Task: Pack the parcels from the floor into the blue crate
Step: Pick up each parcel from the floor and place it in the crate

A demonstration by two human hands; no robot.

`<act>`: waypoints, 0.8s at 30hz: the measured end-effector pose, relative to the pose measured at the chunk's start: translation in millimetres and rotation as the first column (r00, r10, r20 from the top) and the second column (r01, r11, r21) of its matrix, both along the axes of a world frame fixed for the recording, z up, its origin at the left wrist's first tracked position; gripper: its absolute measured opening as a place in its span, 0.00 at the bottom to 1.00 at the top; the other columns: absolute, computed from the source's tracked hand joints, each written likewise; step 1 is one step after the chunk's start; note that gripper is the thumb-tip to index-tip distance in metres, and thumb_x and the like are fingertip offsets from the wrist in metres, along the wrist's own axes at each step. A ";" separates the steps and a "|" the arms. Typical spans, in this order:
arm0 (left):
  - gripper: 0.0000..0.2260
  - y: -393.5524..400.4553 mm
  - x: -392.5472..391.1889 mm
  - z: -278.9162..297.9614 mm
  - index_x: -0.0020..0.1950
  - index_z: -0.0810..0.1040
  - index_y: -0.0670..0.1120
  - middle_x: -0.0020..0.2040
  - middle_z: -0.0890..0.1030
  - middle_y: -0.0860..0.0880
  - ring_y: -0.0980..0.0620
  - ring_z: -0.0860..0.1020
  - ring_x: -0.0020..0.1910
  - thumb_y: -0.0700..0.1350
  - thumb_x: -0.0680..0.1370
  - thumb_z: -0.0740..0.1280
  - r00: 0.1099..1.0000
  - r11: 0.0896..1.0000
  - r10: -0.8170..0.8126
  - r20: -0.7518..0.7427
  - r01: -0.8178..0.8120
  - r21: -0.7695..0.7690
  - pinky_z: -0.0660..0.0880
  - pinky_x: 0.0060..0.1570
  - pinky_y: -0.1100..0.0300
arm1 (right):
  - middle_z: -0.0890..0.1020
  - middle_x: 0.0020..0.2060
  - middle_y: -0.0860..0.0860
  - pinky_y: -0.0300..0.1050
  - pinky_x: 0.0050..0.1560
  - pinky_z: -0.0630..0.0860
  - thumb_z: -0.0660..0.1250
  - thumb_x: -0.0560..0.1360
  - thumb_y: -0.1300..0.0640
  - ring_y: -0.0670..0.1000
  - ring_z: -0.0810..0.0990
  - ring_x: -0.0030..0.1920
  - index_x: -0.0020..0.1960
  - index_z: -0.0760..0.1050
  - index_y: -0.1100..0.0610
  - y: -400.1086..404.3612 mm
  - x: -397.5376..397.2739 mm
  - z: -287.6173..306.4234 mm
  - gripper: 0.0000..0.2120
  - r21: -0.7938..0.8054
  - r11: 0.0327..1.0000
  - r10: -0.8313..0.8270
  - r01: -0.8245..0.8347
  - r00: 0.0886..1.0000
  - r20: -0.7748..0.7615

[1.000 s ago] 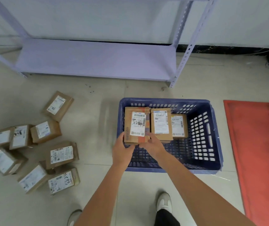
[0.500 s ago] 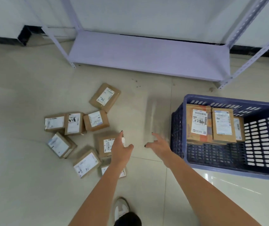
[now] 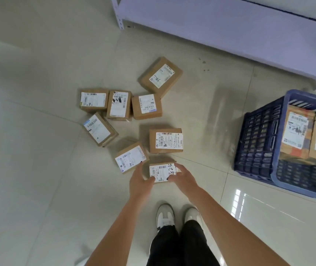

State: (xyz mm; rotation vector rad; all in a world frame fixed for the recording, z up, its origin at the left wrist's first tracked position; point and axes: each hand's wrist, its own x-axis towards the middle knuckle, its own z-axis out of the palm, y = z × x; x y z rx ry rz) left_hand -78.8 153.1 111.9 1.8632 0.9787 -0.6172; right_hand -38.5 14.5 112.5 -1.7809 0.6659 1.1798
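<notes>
Several brown cardboard parcels with white labels lie scattered on the tiled floor. The nearest parcel (image 3: 162, 172), with handwritten digits on its label, sits just ahead of my feet. My left hand (image 3: 140, 182) grips its left side and my right hand (image 3: 183, 176) grips its right side, thumbs at its near edge. Another parcel (image 3: 130, 157) lies touching it on the left, and one more parcel (image 3: 166, 140) lies just beyond. The blue crate (image 3: 256, 144) stands at the right edge, holding two visible parcels (image 3: 297, 132) side by side.
A pale metal shelf unit (image 3: 230, 25) runs along the top right, its lowest shelf close to the floor. More parcels (image 3: 146, 106) cluster farther out. My shoes (image 3: 165, 215) stand directly below the held parcel. Bare tile separates the parcels from the crate.
My hands left the parcel set in the crate and swung left. They have come down on both sides of the nearest floor parcel. The view turned left, pushing the crate to the right edge.
</notes>
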 end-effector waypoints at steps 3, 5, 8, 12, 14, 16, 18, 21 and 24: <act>0.29 4.3 -11.4 -31.5 0.74 0.61 0.47 0.73 0.67 0.48 0.48 0.66 0.72 0.40 0.74 0.66 0.997 1.000 0.028 -0.070 -0.029 -0.010 0.62 0.68 0.58 | 0.74 0.64 0.53 0.37 0.42 0.67 0.66 0.72 0.57 0.49 0.74 0.48 0.72 0.62 0.49 0.2 -6.2 -28.4 0.29 -0.033 0.999 0.027 -0.028 0.999 -0.029; 0.29 5.3 -15.1 -54.8 0.74 0.61 0.47 0.74 0.66 0.47 0.48 0.65 0.72 0.41 0.74 0.66 0.994 0.999 0.035 -0.100 -0.038 -0.029 0.61 0.70 0.56 | 0.75 0.63 0.54 0.36 0.36 0.66 0.66 0.72 0.57 0.49 0.74 0.47 0.71 0.62 0.49 -0.9 -7.0 -51.0 0.29 -0.049 0.998 0.024 -0.026 0.999 -0.039; 0.29 6.2 -17.7 -91.3 0.75 0.60 0.47 0.74 0.66 0.47 0.47 0.65 0.73 0.41 0.75 0.65 0.991 0.998 0.037 -0.130 -0.043 -0.040 0.61 0.71 0.55 | 0.76 0.62 0.55 0.37 0.37 0.66 0.66 0.72 0.58 0.52 0.74 0.51 0.72 0.60 0.49 -3.1 -5.9 -87.2 0.31 -0.072 0.997 0.001 -0.005 0.998 -0.057; 0.29 4.7 -14.3 -132.5 0.74 0.62 0.45 0.72 0.68 0.46 0.46 0.67 0.71 0.39 0.74 0.66 0.997 1.000 0.008 -0.076 -0.009 -0.014 0.63 0.69 0.55 | 0.68 0.69 0.56 0.42 0.52 0.66 0.66 0.72 0.59 0.57 0.71 0.64 0.76 0.49 0.49 -7.0 5.4 -128.9 0.38 -0.124 0.991 -0.053 0.048 0.998 -0.043; 0.28 0.3 -4.2 -148.6 0.72 0.65 0.45 0.70 0.72 0.45 0.45 0.70 0.68 0.35 0.72 0.66 1.000 1.000 -0.009 0.029 0.009 -0.006 0.66 0.65 0.54 | 0.64 0.72 0.57 0.44 0.52 0.65 0.66 0.72 0.58 0.58 0.69 0.67 0.76 0.44 0.48 -9.8 19.1 -144.0 0.41 -0.146 0.984 -0.108 0.106 0.994 -0.003; 0.29 -4.5 12.9 -162.3 0.73 0.63 0.46 0.70 0.71 0.46 0.46 0.70 0.68 0.36 0.73 0.66 0.996 1.000 0.010 0.084 -0.009 -0.015 0.67 0.66 0.54 | 0.63 0.73 0.56 0.44 0.52 0.64 0.66 0.72 0.57 0.58 0.69 0.67 0.76 0.43 0.48 -12.8 34.4 -155.9 0.42 -0.157 0.977 -0.139 0.144 0.989 0.042; 0.29 -6.1 31.6 -175.9 0.74 0.62 0.47 0.70 0.71 0.48 0.48 0.70 0.69 0.39 0.74 0.66 0.990 0.998 0.061 0.127 -0.061 -0.004 0.66 0.67 0.55 | 0.64 0.72 0.55 0.44 0.51 0.64 0.66 0.73 0.58 0.58 0.69 0.67 0.76 0.44 0.48 -14.4 48.8 -165.8 0.41 -0.170 0.974 -0.135 0.149 0.987 0.092; 0.27 -6.0 54.1 -194.1 0.72 0.65 0.47 0.67 0.74 0.48 0.46 0.69 0.67 0.42 0.73 0.66 0.986 0.997 0.045 0.158 -0.055 0.058 0.67 0.67 0.50 | 0.68 0.70 0.52 0.44 0.54 0.64 0.66 0.72 0.58 0.56 0.70 0.65 0.75 0.52 0.49 -14.1 64.2 -176.0 0.36 -0.132 0.981 -0.119 0.139 0.982 0.150; 0.27 -6.8 66.5 -203.4 0.72 0.65 0.48 0.62 0.76 0.47 0.44 0.65 0.65 0.45 0.74 0.66 0.994 0.996 -0.003 0.107 -0.006 0.088 0.66 0.58 0.55 | 0.75 0.62 0.49 0.42 0.52 0.65 0.67 0.71 0.58 0.51 0.72 0.55 0.70 0.62 0.50 -9.3 70.6 -180.5 0.30 -0.075 0.984 -0.147 0.161 0.975 0.167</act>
